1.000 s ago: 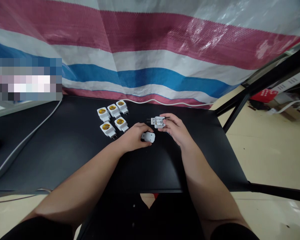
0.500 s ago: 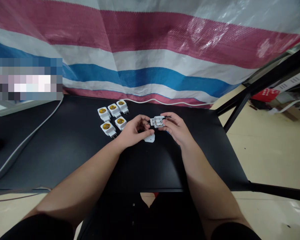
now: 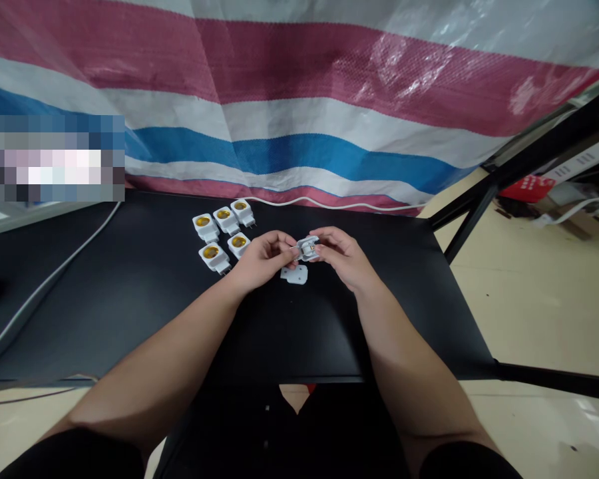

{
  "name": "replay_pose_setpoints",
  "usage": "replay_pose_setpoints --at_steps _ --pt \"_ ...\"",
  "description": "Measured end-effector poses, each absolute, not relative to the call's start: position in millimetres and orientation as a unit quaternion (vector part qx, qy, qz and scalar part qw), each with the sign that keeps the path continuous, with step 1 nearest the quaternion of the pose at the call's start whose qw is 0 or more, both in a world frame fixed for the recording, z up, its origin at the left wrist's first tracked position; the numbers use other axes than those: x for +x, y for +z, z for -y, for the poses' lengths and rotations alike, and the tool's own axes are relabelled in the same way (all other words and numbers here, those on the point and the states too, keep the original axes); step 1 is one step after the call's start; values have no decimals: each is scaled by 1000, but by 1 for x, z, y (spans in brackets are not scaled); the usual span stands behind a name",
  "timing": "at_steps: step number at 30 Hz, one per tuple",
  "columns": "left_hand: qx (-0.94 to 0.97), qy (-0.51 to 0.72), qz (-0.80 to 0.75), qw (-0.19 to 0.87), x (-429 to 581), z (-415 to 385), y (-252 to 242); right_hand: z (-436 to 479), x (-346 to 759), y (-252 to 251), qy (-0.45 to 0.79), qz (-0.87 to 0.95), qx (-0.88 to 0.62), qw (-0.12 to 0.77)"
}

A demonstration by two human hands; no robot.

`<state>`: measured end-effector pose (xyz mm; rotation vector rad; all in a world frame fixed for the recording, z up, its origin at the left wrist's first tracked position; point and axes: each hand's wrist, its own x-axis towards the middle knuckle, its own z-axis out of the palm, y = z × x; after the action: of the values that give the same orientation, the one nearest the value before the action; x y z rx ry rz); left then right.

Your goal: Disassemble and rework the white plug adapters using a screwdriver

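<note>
Both my hands meet over the middle of the black table (image 3: 130, 299). My left hand (image 3: 260, 261) and my right hand (image 3: 343, 258) pinch the same small white plug socket part (image 3: 307, 249) from either side, holding it just above the tabletop. Its metal contacts show between my fingertips. Directly below it a flat white cover piece (image 3: 294, 274) lies loose on the table, touched by neither hand. Left of my left hand sit several white lamp-socket adapters (image 3: 223, 231) with yellow centres, grouped in two rows.
A white cable (image 3: 50, 279) crosses the table's left side, and another runs along the back edge (image 3: 339, 205). A striped red, white and blue tarp (image 3: 299, 100) hangs behind. A black frame (image 3: 484, 193) and boxes stand on the floor at right.
My left hand has let go of the white cover piece, left it on the table, and risen to join my right hand on the socket part, which has turned and shifted slightly left.
</note>
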<state>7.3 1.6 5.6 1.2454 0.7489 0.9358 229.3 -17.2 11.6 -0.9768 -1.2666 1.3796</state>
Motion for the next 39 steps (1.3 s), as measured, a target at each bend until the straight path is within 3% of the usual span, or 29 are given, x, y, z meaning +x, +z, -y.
replay_pose_setpoints --at_steps 7,16,39 --pt "551 363 -299 689 6 2 7 18 224 9 508 567 -430 485" --pt "556 345 -293 697 5 3 8 21 229 8 336 681 -449 470" --pt "496 298 -347 738 5 0 8 25 218 14 248 712 -452 475"
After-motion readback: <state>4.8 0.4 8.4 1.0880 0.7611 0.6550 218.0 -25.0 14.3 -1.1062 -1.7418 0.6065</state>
